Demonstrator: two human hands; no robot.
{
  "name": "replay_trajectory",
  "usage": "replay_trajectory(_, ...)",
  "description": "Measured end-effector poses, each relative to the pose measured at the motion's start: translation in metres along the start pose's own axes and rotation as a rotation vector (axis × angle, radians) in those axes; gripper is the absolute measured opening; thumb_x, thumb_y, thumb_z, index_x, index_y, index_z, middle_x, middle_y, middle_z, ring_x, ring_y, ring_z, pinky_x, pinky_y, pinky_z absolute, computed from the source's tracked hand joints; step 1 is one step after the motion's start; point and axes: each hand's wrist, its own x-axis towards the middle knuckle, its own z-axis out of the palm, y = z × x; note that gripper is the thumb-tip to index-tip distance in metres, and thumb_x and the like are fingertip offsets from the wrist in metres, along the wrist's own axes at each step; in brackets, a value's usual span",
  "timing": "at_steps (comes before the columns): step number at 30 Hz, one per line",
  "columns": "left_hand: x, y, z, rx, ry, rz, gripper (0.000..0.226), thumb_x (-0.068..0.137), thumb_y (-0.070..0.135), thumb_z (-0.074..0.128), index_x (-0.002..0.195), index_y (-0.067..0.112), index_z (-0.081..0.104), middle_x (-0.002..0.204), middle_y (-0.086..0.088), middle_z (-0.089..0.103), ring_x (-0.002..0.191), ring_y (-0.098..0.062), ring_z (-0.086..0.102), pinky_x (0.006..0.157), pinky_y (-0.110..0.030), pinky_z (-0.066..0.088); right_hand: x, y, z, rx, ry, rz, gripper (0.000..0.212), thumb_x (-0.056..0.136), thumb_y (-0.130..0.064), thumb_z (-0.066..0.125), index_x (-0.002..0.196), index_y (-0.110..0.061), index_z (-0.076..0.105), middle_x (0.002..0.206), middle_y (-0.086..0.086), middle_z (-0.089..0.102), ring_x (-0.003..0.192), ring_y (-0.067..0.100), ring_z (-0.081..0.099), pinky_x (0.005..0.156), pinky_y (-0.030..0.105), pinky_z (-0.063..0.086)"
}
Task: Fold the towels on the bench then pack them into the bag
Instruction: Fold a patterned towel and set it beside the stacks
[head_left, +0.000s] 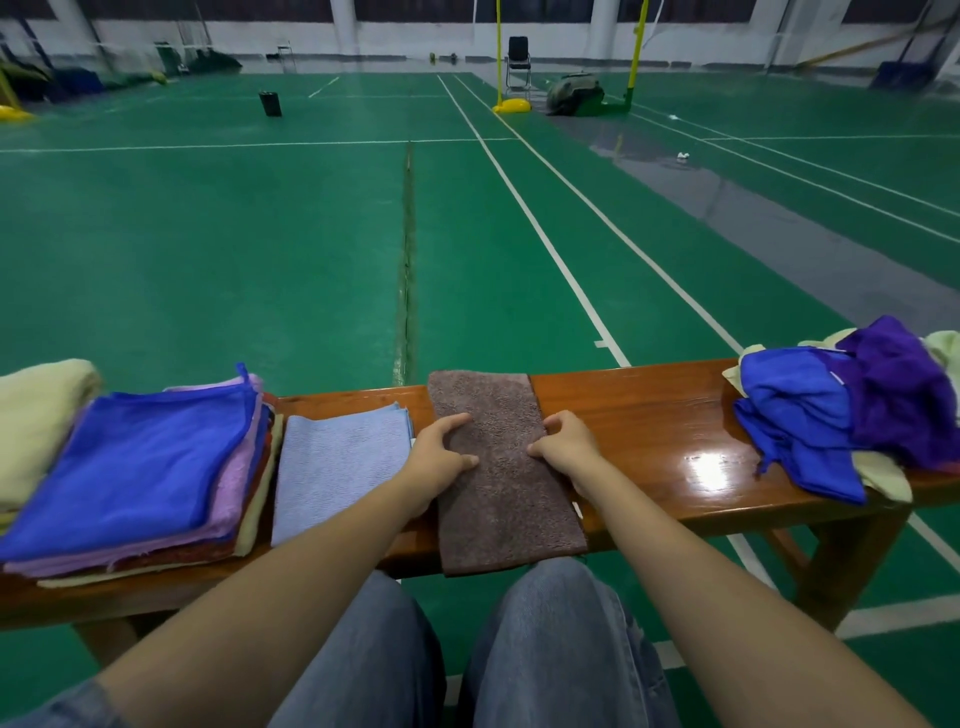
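Both forearms reach forward over denim-clad knees (545, 649). Left hand (441, 457) and right hand (566, 441) sit on opposite long edges of brown towel (506, 499), fingers curled, thumbs on top, each gripping its edge. Towel lies as narrow folded strip at middle of wooden bench (649, 431), long axis crossing bench from near edge to far edge, near end overhanging toward knees. Light blue folded towel (337, 462) just left; folded stack (145, 457) farther left; loose blue-purple pile (831, 415) at right end.
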Motion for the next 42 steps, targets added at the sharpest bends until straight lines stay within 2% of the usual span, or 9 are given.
replay_trajectory(4, 0.0, -0.001, 0.0, 0.02, -0.038, -0.026, 0.058, 0.087, -0.004, 0.059, 0.137, 0.02, 0.046, 0.142, -0.009, 0.04, 0.129, -0.026, 0.041, 0.102, -0.035, 0.041, -0.005, -0.001, 0.005, -0.286, 0.143, -0.065, 0.047, 0.085, -0.021, 0.068, 0.124, -0.016, 0.042, 0.128, 0.015, 0.043, 0.113, 0.031, 0.047, 0.091, 0.038, 0.045)
replay_trajectory(9, 0.0, -0.003, 0.002, 0.043, -0.036, -0.013, 0.055, 0.087, -0.005, 0.058, 0.136, 0.017, 0.048, 0.141, -0.01, 0.042, 0.126, -0.026, 0.044, 0.096, -0.032, 0.043, -0.012, -0.015, 0.017, -0.064, 0.068, -0.046, 0.057, 0.084, -0.008, 0.067, 0.127, -0.021, 0.033, 0.125, 0.014, 0.04, 0.087, 0.023, 0.049, 0.061, 0.027, 0.04)
replay_trajectory(11, -0.001, -0.003, 0.001, 0.05, -0.045, -0.017, 0.055, 0.087, -0.005, 0.058, 0.135, 0.018, 0.049, 0.141, -0.01, 0.042, 0.126, -0.027, 0.044, 0.097, -0.032, 0.043, -0.011, -0.014, 0.017, 0.075, 0.036, -0.064, 0.054, 0.085, -0.01, 0.066, 0.127, -0.021, 0.033, 0.109, 0.008, 0.05, 0.079, 0.019, 0.05, 0.056, 0.026, 0.04)
replay_trajectory(14, -0.002, -0.001, 0.0, 0.037, -0.056, -0.02, 0.054, 0.087, -0.004, 0.059, 0.134, 0.02, 0.05, 0.14, -0.01, 0.042, 0.126, -0.028, 0.044, 0.1, -0.036, 0.043, -0.014, -0.01, 0.013, 0.285, -0.016, -0.079, 0.041, 0.089, -0.006, 0.056, 0.124, -0.02, 0.041, 0.087, 0.004, 0.053, 0.072, 0.019, 0.052, 0.064, 0.032, 0.043)
replay_trajectory(20, -0.006, 0.008, -0.005, -0.073, 0.025, 0.035, 0.046, 0.084, 0.001, 0.065, 0.126, 0.018, 0.057, 0.133, -0.011, 0.05, 0.115, -0.026, 0.051, 0.09, -0.031, 0.048, -0.017, -0.005, -0.006, 0.34, 0.007, -0.161, 0.028, 0.091, 0.003, 0.05, 0.107, -0.016, 0.063, 0.125, 0.008, 0.055, 0.109, 0.027, 0.055, 0.088, 0.041, 0.052)
replay_trajectory(26, -0.015, 0.028, -0.022, -0.151, 0.051, 0.145, 0.037, 0.083, 0.002, 0.067, 0.119, 0.01, 0.063, 0.121, -0.01, 0.06, 0.105, -0.018, 0.056, 0.087, -0.026, 0.048, -0.031, -0.013, -0.038, 0.449, -0.04, -0.276, 0.051, 0.084, 0.011, 0.057, 0.13, -0.01, 0.051, 0.122, 0.008, 0.058, 0.107, 0.019, 0.056, 0.077, 0.025, 0.054)
replay_trajectory(33, -0.028, 0.054, -0.045, -0.122, 0.063, 0.209, 0.029, 0.084, 0.011, 0.068, 0.112, 0.005, 0.064, 0.103, -0.007, 0.065, 0.101, -0.019, 0.06, 0.081, -0.022, 0.047, -0.048, -0.033, -0.066, -0.06, 0.146, -0.495, 0.028, 0.08, -0.007, 0.071, 0.106, -0.013, 0.064, 0.108, 0.003, 0.068, 0.102, 0.017, 0.062, 0.087, 0.031, 0.052)
replay_trajectory(37, -0.036, 0.068, -0.056, 0.02, 0.069, 0.265, 0.032, 0.086, 0.012, 0.065, 0.117, 0.003, 0.062, 0.11, -0.012, 0.066, 0.106, -0.022, 0.06, 0.096, -0.033, 0.048, -0.058, -0.047, -0.076, -0.17, 0.223, -0.562, 0.02, 0.081, -0.014, 0.071, 0.1, -0.016, 0.066, 0.1, 0.001, 0.068, 0.096, 0.016, 0.06, 0.079, 0.028, 0.047)
replay_trajectory(42, -0.043, 0.081, -0.07, 0.263, 0.063, 0.315, 0.029, 0.078, 0.012, 0.074, 0.105, 0.003, 0.068, 0.097, -0.021, 0.07, 0.091, -0.027, 0.067, 0.091, -0.036, 0.05, -0.065, -0.057, -0.082, -0.218, 0.279, -0.609, 0.014, 0.081, -0.016, 0.07, 0.095, -0.018, 0.068, 0.093, 0.001, 0.068, 0.092, 0.02, 0.06, 0.077, 0.031, 0.047)
